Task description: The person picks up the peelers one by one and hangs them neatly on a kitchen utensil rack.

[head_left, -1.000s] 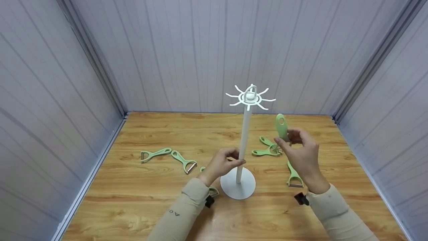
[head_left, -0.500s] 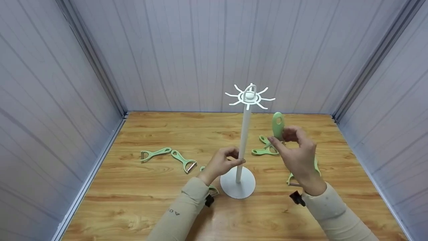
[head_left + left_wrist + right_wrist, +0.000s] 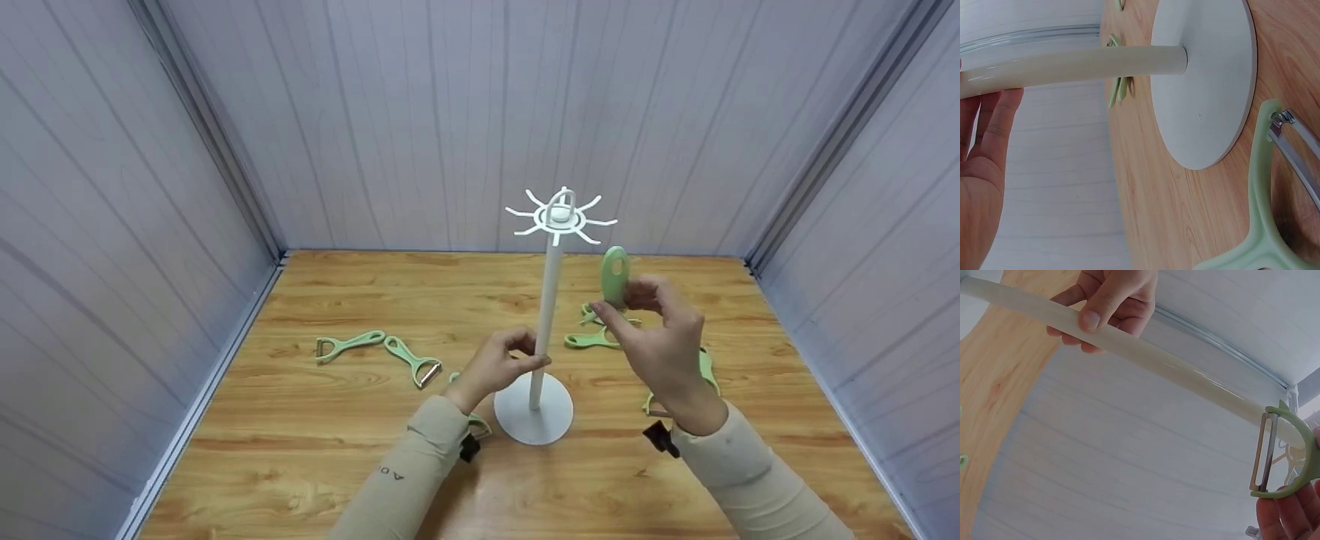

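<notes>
A white stand has an upright pole [image 3: 550,300], a round base [image 3: 534,431] and a ring of hooks [image 3: 559,219] on top. My left hand [image 3: 495,369] grips the lower pole between thumb and fingers. To the right of the pole, my right hand [image 3: 667,349] pinches a green Y-shaped vegetable peeler [image 3: 615,277], its handle and hanging hole upward, lower than the hooks. The right wrist view shows this peeler's metal blade [image 3: 1266,455] near my fingers, overlapping the pole. All hooks are bare.
Two peelers lie left, one [image 3: 349,345] beside another [image 3: 412,361]. Another peeler [image 3: 1261,169], partly under my left forearm, lies near the base. Behind my right hand are more peelers [image 3: 589,340]; by my right wrist lies a partly hidden peeler [image 3: 707,371]. Panel walls [image 3: 465,127] enclose the table.
My right hand has moved left and slightly upward with the peeler, closer to the stand. My left hand has stayed on the pole.
</notes>
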`<state>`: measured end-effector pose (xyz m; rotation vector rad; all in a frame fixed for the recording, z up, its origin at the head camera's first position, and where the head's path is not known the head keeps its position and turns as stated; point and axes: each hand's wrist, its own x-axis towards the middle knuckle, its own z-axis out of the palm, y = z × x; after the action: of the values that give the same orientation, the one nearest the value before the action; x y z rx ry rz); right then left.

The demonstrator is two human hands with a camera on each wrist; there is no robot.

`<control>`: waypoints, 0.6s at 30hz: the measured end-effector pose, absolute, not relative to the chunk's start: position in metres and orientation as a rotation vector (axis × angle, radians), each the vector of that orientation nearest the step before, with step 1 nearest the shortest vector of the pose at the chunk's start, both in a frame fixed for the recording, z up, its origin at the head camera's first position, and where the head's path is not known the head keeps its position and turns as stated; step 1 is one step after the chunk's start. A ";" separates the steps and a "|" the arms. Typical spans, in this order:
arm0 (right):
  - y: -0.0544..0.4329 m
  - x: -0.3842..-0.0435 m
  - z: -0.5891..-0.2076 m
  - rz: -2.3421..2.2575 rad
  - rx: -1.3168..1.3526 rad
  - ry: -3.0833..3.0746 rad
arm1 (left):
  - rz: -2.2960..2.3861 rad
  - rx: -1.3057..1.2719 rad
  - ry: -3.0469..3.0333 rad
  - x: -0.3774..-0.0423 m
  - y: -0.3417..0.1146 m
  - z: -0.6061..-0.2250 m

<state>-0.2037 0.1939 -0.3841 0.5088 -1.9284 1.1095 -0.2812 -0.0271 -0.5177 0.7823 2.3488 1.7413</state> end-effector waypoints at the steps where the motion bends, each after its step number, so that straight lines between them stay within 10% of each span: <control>1: 0.193 -0.204 -0.383 1.110 0.515 -1.926 | 1.743 0.785 2.348 -0.281 -0.027 -0.517; 18: 0.181 -0.211 -0.368 1.137 0.577 -1.884 | 1.763 0.828 2.335 -0.282 -0.027 -0.518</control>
<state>-0.2112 0.1812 -0.3682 0.5770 -1.8841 1.1369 -0.2819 -0.0269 -0.5175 0.8284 2.3354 1.7629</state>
